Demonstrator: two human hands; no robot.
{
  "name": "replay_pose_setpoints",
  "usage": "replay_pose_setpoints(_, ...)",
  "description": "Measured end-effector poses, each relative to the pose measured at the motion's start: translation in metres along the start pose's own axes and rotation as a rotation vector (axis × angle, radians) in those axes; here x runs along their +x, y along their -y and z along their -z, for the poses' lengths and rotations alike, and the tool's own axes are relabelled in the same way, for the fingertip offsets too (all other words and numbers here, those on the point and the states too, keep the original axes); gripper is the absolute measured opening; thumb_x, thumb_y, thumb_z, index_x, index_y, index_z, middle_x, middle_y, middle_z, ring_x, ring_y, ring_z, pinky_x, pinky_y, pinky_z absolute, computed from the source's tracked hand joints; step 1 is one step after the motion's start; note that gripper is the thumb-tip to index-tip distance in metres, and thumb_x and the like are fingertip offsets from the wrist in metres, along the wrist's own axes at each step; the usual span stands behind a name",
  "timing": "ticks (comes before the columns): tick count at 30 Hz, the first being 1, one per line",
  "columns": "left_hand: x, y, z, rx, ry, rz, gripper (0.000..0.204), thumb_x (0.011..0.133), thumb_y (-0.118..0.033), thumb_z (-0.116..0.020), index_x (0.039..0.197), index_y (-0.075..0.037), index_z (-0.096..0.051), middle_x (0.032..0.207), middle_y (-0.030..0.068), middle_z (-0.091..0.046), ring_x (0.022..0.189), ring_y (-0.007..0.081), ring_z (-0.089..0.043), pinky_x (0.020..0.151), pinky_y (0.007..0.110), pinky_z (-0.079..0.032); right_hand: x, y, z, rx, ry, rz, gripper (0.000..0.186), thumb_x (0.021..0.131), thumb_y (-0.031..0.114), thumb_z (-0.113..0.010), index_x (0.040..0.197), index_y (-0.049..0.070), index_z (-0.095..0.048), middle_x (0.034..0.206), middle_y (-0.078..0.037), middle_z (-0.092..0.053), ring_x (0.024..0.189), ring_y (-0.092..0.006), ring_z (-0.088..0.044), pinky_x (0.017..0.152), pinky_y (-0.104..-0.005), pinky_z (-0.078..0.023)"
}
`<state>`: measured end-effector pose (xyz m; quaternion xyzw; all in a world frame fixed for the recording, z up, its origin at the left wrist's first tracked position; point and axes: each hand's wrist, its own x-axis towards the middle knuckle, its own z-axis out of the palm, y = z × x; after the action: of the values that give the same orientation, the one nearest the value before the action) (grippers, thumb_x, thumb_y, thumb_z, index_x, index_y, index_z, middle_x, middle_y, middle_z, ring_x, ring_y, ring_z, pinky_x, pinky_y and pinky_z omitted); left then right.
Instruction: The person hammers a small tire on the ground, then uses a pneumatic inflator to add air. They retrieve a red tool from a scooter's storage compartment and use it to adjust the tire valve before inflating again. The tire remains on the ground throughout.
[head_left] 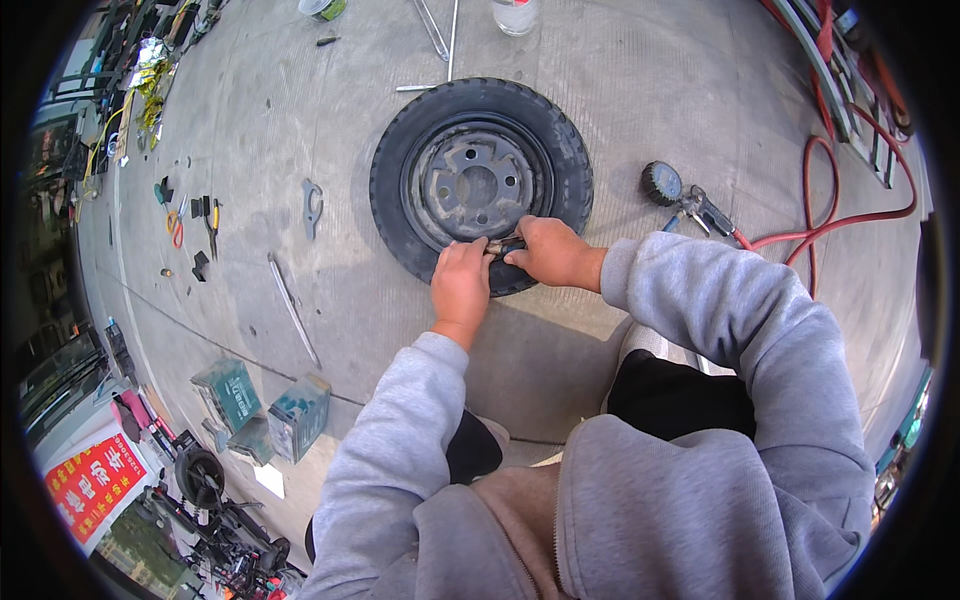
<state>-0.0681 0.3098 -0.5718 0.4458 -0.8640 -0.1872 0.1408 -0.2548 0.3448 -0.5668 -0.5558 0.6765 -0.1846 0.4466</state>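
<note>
A black tyre (392, 215) on a worn steel wheel rim (440, 165) lies flat on the ground before me. Over its near edge both hands meet at a small dark tool with a metal end (507, 246). My right hand (556, 252) is closed around the dark part. The fingers of my left hand (463, 284) pinch at the metal end, from the left. My fingers cover most of the tool, and I cannot tell its exact kind or whether it touches the valve.
An inflator with a round gauge (662, 183) lies to the right on a red hose (818, 190). Left are a flat grey wrench (312, 208), a metal bar (292, 308), pliers (211, 222) and scissors (178, 226). Green boxes (228, 390) stand near left; a cross wrench (452, 60) lies beyond.
</note>
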Motion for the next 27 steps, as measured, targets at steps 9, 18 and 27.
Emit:
replay_pose_setpoints(9,-0.002,-0.002,-0.007,-0.097,-0.073,0.061,0.022,0.086,-0.004,-0.067,0.107,-0.005,-0.073,0.09,0.0115,-0.069,0.089,0.0325,-0.063,0.093,0.043,-0.05,-0.006,0.013,-0.005,0.133,-0.07,-0.122,0.03,0.087,0.019,-0.073,0.093,-0.008,-0.061,0.089,-0.03,-0.068,0.092,-0.0462,-0.067,0.081,-0.0483,-0.053)
replay_pose_setpoints(18,0.0,-0.021,0.007,0.013,0.053,-0.019,0.035,0.084,-0.015,-0.071,0.119,-0.018,-0.071,0.086,0.0089,-0.061,0.085,0.0305,-0.057,0.077,0.041,-0.05,-0.011,0.017,-0.007,0.129,-0.057,-0.134,0.032,0.088,0.018,-0.07,0.095,-0.01,-0.058,0.091,-0.031,-0.067,0.092,-0.0464,-0.066,0.079,-0.0486,-0.054)
replay_pose_setpoints(27,0.003,-0.006,-0.003,0.242,0.047,-0.161,0.03,0.085,-0.02,-0.071,0.115,-0.023,-0.07,0.08,0.0048,-0.057,0.078,0.027,-0.056,0.068,0.04,-0.05,-0.004,0.009,0.0,0.167,0.093,-0.105,0.036,0.089,0.023,-0.07,0.097,-0.011,-0.063,0.094,-0.031,-0.068,0.094,-0.0438,-0.067,0.081,-0.0473,-0.053)
